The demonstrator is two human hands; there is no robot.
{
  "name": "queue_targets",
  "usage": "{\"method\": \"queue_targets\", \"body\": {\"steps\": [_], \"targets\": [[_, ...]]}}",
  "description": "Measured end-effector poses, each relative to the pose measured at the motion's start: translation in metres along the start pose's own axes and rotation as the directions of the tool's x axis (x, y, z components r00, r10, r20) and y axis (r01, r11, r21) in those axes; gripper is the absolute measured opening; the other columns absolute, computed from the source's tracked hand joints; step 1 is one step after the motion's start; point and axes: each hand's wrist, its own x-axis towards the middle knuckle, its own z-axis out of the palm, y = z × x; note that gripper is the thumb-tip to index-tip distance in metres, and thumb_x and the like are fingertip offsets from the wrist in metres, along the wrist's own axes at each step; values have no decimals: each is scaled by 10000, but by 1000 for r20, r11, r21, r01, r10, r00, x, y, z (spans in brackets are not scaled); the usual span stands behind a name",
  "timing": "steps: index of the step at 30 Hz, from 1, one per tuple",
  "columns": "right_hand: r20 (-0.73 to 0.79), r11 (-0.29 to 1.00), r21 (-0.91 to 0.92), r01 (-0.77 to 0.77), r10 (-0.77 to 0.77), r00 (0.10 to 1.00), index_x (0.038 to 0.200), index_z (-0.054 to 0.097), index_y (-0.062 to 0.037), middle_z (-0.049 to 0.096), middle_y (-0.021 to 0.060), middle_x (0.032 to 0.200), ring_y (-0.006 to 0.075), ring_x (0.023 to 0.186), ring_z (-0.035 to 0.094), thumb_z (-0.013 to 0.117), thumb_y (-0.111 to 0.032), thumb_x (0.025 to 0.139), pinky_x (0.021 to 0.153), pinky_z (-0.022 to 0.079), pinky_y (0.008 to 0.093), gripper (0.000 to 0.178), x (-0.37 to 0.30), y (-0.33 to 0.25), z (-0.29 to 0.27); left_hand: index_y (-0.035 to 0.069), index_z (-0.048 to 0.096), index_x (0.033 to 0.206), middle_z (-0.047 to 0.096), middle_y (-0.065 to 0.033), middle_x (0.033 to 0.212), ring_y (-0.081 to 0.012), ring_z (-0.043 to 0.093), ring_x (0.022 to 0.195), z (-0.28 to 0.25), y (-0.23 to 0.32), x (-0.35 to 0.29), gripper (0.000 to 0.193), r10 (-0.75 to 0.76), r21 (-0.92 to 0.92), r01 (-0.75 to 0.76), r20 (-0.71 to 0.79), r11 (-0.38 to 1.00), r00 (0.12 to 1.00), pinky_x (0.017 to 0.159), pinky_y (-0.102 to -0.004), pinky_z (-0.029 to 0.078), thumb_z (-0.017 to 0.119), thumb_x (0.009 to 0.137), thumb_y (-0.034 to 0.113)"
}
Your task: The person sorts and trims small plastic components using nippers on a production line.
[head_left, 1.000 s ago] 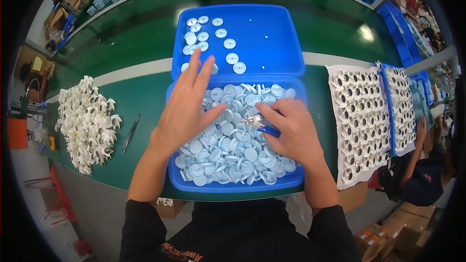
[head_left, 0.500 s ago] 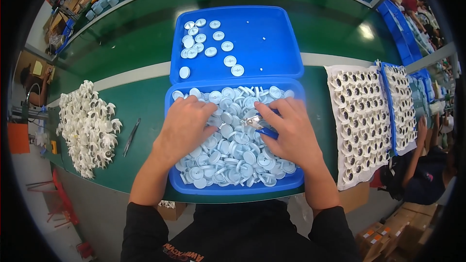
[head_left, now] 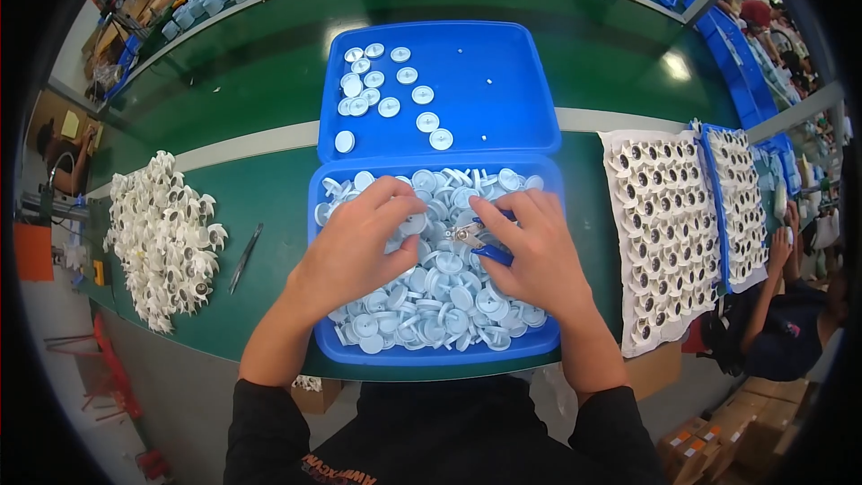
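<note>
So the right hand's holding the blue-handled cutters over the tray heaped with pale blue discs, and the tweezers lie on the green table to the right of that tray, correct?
Not quite: the head view shows the tweezers on the green table to the left of that tray. The right hand does hold the blue-handled cutters over the pale blue discs.
</note>
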Motion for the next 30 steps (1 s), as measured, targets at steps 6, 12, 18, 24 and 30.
{"method": "queue_targets", "body": {"steps": [6, 12, 18, 24, 30], "targets": [[-44, 1000, 21, 6, -5, 999, 1385, 688, -96, 621, 83, 1079, 290, 1020, 603, 885, -112, 696, 914, 441, 441, 717, 1, 0, -1, 6, 715, 1175, 699, -106, 1173, -194, 721, 837, 10, 6, 3, 371, 12, -290, -22, -35, 957, 999, 685, -298, 598, 815, 821, -38], [-58, 1000, 23, -12, 13, 998, 1393, 684, -92, 620, 86, 1076, 287, 1023, 605, 897, -114, 689, 911, 440, 440, 736, 1, -2, -1, 3, 728, 1158, 714, -107, 1201, -183, 723, 814, 16, 9, 3, 360, 31, -329, -52, -70, 943, 997, 680, -294, 596, 829, 814, -36], [-44, 1000, 3, -11, 11, 999, 1399, 680, -93, 620, 86, 1080, 285, 1035, 603, 897, -118, 695, 924, 439, 441, 737, 1, -3, -1, 1, 731, 1151, 719, -111, 1194, -188, 727, 820, 18, 10, 2, 360, 42, -321, -66, -81, 945, 996, 682, -293, 596, 833, 809, -46], [-23, 1000, -15, -9, 8, 1000, 1402, 678, -98, 620, 84, 1082, 285, 1035, 601, 896, -122, 697, 927, 438, 443, 738, 1, -3, -2, -10, 726, 1133, 718, -119, 1188, -212, 738, 829, 18, 12, 3, 342, 46, -294, -65, -72, 954, 996, 699, -310, 613, 831, 809, -51], [-39, 1000, -8, -13, 13, 999, 1372, 710, -101, 647, 80, 1050, 302, 982, 627, 886, -98, 675, 901, 464, 446, 719, 1, -3, 1, -19, 724, 1115, 716, -125, 1177, -236, 753, 843, 19, 12, 1, 328, 39, -279, -57, -70, 959, 997, 705, -321, 623, 829, 807, -55]]}}
